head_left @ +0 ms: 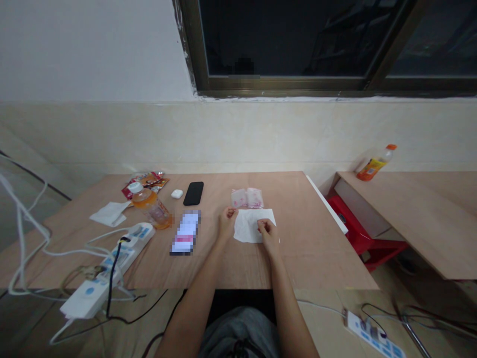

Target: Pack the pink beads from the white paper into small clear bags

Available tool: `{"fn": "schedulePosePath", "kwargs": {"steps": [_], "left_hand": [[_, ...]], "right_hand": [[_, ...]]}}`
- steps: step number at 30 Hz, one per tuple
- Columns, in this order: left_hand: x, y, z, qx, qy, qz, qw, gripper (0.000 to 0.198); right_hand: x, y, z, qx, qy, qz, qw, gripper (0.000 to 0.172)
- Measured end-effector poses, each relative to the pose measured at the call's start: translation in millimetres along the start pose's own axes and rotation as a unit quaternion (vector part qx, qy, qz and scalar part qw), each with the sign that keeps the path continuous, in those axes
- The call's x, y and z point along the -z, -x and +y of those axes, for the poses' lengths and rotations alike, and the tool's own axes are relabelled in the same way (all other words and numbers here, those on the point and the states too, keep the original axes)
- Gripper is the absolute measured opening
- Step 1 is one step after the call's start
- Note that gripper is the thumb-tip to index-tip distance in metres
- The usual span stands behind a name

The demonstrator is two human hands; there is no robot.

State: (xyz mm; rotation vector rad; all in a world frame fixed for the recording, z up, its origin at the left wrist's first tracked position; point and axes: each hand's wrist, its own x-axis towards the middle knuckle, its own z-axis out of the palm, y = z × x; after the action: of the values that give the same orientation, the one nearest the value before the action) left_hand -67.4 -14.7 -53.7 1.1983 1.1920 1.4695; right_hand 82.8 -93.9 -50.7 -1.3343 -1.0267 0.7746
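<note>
A thin white tissue (254, 226) lies flat on the plywood table (316, 248), just in front of me. My left hand (227, 222) pinches its left corner between the fingertips. My right hand (267, 234) grips the near right part of the same sheet, with the fingers resting on top. Just beyond the tissue lies a pink-printed translucent packet (247, 198), touched by neither hand. To the left of my left hand is a pixelated, blurred flat item (186, 232), which I cannot identify.
Farther left stand an orange drink bottle (150, 207), a black phone (193, 193), a white earbud case (177, 194), snack wrappers (145, 184) and a crumpled tissue (110, 214). A white power strip (130, 246) trails cables over the left table edge.
</note>
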Motion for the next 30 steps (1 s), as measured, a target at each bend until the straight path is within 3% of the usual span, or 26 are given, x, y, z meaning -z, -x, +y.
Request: {"fn": "schedulePosePath", "kwargs": {"steps": [30], "left_hand": [[-1.4, 3, 10, 0.0, -0.016, -0.002, 1.0, 0.013]], "right_hand": [[-2, -2, 3, 0.003, 0.0, 0.003, 1.0, 0.031]]}}
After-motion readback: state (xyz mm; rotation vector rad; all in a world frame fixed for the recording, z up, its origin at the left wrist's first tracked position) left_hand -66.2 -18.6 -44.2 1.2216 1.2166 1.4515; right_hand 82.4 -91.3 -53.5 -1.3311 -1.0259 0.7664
